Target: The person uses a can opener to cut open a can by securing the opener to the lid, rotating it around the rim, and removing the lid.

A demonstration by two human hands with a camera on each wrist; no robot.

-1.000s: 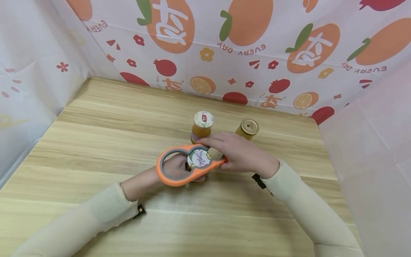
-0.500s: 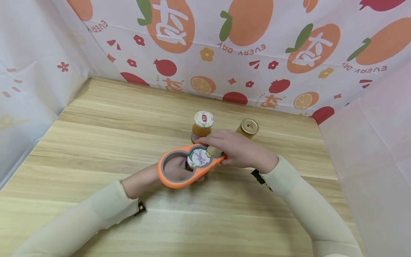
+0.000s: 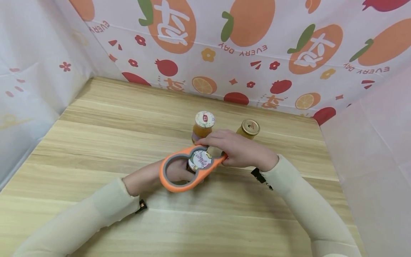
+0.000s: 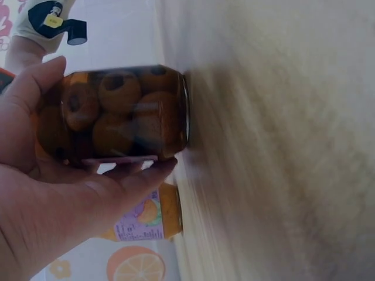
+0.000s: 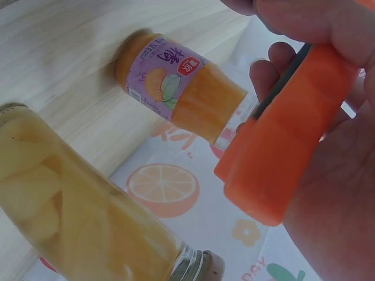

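Note:
My left hand [image 3: 176, 170] holds a glass jar [image 4: 114, 117] of dark round fruits. Its base is at the wooden tabletop; I cannot tell if it touches. The jar's white printed lid [image 3: 200, 159] sits inside the smaller opening of an orange jar opener [image 3: 174, 189] with a grey lining. My right hand [image 3: 236, 148] grips the opener's handle end, fingers on one arm and palm by the other. Through the opener's larger ring part of my left hand shows. In the right wrist view the opener's orange handle [image 5: 275, 152] lies across my fingers.
Behind my hands stands a jar of orange fruit [image 5: 208, 99] with a purple label and patterned lid. To its right is a jar of pale yellow fruit [image 5: 76, 205] with a gold lid [image 3: 250, 127]. A fruit-printed sheet [image 3: 205, 64] rises at the table's back edge.
The opener's large ring end has swung slightly toward the table's front, around the lid. The right hand shifted a little early on, keeping its grip. The left hand still holds the jar.

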